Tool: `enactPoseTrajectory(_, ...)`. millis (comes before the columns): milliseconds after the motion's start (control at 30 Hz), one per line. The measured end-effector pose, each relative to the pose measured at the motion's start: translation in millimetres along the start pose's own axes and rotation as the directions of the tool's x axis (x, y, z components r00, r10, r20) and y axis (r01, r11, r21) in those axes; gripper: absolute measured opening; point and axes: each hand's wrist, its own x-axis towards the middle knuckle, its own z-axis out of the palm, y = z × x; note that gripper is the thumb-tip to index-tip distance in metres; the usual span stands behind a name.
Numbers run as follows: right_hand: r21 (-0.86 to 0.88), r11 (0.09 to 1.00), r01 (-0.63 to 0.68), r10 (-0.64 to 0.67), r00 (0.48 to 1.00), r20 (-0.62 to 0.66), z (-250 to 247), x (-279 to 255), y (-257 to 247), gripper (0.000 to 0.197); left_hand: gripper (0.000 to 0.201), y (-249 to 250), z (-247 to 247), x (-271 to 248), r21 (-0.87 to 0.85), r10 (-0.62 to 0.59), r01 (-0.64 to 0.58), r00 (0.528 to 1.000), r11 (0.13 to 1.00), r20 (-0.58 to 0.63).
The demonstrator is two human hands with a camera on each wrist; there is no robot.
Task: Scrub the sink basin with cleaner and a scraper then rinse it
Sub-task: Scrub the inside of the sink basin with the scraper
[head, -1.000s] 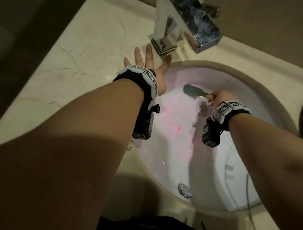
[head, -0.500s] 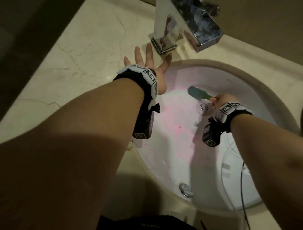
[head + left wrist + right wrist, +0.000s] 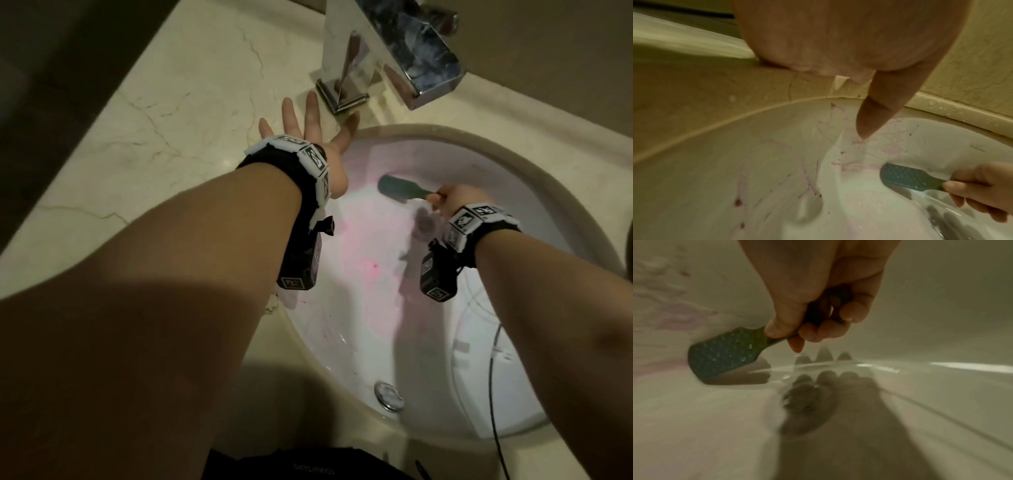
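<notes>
A: How far along? The right hand [image 3: 454, 202] has its fingers and thumb curled round the handle of the scraper [image 3: 400, 190]. The blade lies against the far wall of the sink basin [image 3: 359, 325], just above the drain [image 3: 424, 222]. Pinkish cleaner film spreads across the middle of the basin.

B: Agreed, mid-scrub by my reading. In the left wrist view, purple streaks and specks still mark the wall nearest the left hand [image 3: 318, 137], so that side looks unfinished. Rinse not begun, I'd judge: nothing runs from the faucet [image 3: 394, 51].

A: Left hand?

B: Fingers spread flat, palm pressed on the counter [image 3: 154, 120] at the rim, beside the faucet base. It holds nothing and seems to be a brace.

A: Against the earlier frames?

B: Small change. A second ago the scraper sat at much the same spot on the far wall; half a second ago it was slightly further right and nearer the drain; now it is back left. Short scrubbing strokes, likely. Left hand unmoved. The overflow cap [image 3: 388, 397] on the near wall is unchanged.
</notes>
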Motion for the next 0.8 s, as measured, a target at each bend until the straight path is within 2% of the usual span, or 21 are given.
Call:
enactPoseTrajectory(133,-0.031,0.999,-0.036,0.037,0.999,0.03,-7,-2,10,0.006,0.093,5,-6,-5,-0.047,0.006,-0.006,1.0,0.999,-0.009)
enactPoseTrajectory(300,0.042,0.987,0.157,-0.159,0.986,0.044,3,-3,-45,0.018,0.081,-2,1,2,-0.027,0.022,-0.021,0.999,0.999,0.029)
enactPoseTrajectory(400,0.048,0.982,0.183,-0.184,0.982,0.036,1,-1,-55,0.02,0.08,-2,-1,2,-0.035,0.018,-0.016,0.998,0.999,0.053)
enactPoseTrajectory(500,-0.015,0.993,0.121,-0.121,0.992,-0.02,-14,0,-27,0.029,0.082,1,-2,1,-0.029,0.009,-0.008,0.999,1.0,0.034)
enactPoseTrajectory(633,-0.059,0.998,0.009,-0.012,0.998,-0.063,-25,-2,0,0.03,0.089,4,-3,-4,-0.024,0.008,-0.008,1.0,1.0,-0.002)
enactPoseTrajectory(700,-0.099,0.994,0.049,-0.054,0.997,-0.048,-24,-3,-11,0.031,0.083,2,0,-2,0.014,0.008,-0.007,1.0,1.0,-0.021)
enactPoseTrajectory(800,-0.071,0.981,0.183,-0.184,0.983,-0.012,-14,-7,-44,0.023,0.083,0,0,0,-0.047,0.007,-0.006,0.999,0.999,0.033)
